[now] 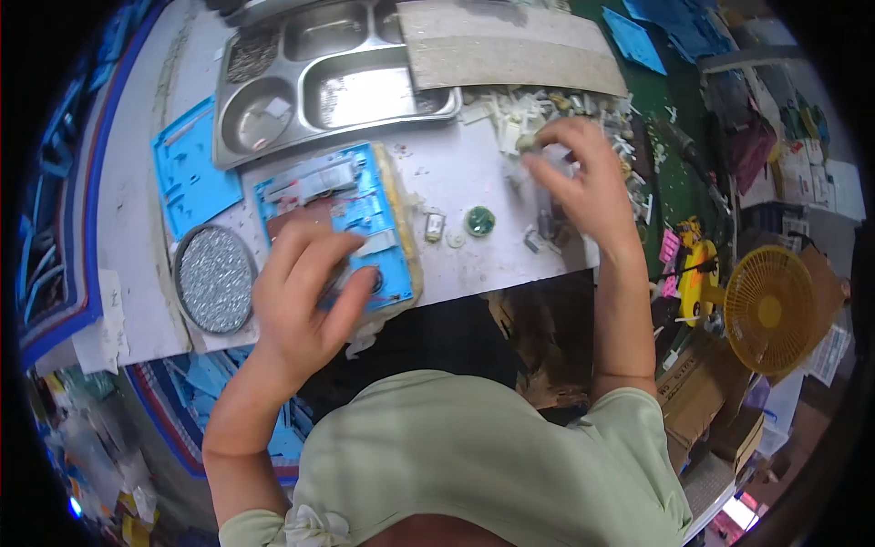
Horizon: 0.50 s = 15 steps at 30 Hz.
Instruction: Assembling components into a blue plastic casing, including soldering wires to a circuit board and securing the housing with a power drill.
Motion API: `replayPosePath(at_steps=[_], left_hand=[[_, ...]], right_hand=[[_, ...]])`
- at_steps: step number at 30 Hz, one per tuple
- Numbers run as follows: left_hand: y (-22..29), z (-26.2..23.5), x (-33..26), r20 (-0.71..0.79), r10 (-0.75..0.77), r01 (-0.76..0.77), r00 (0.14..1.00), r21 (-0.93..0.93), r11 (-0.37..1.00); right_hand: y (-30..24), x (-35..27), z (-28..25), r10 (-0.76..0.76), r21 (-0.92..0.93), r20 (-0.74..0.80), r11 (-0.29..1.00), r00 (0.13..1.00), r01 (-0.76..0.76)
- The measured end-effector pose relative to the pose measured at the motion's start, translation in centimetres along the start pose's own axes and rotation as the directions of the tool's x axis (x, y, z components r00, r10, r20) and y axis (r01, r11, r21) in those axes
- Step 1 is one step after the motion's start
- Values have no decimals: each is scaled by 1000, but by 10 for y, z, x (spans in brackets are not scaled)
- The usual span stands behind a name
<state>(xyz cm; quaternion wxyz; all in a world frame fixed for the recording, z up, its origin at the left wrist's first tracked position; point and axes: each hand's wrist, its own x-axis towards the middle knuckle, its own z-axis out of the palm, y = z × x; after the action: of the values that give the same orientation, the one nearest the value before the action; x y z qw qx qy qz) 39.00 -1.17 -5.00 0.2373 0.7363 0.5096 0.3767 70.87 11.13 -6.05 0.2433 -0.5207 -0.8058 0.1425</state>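
My left hand (305,287) is over the lower part of a bright blue plastic casing (390,196), its thumb and fingers apart. Grey and white small parts sit inside this casing, some hidden under the hand. At the edge of a heap of small white plastic parts (506,118) is my right hand (588,187), thumb and forefinger curled close together. Something small and pale shows at these fingertips, too blurred to name. Between the hands lie a small silver motor (435,226), a pale round piece (456,238) and a green round piece (480,221).
A steel compartment tray (337,141) stands at the back, with small metal bits inside. Left of the casing are another blue panel (196,169) and a bowl of tiny silver screws (216,278). Cardboard (510,46) covers part of the heap. A yellow fan (770,310) stands at right.
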Motion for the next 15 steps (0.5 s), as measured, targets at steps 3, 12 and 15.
replayPosePath(at_steps=[3,12,15], left_hand=[[28,8,49,130,-115,143,985,-231,963],[36,21,86,542,66,277,838,-525,805],[35,33,119,723,123,447,680,-542,711]], right_hand=[[-59,-12,-7,43,590,452,735,891,-334],[-68,-50,-11,-7,856,367,393,930,-335],[-56,-64,-17,22,912,345,226,938,-341]])
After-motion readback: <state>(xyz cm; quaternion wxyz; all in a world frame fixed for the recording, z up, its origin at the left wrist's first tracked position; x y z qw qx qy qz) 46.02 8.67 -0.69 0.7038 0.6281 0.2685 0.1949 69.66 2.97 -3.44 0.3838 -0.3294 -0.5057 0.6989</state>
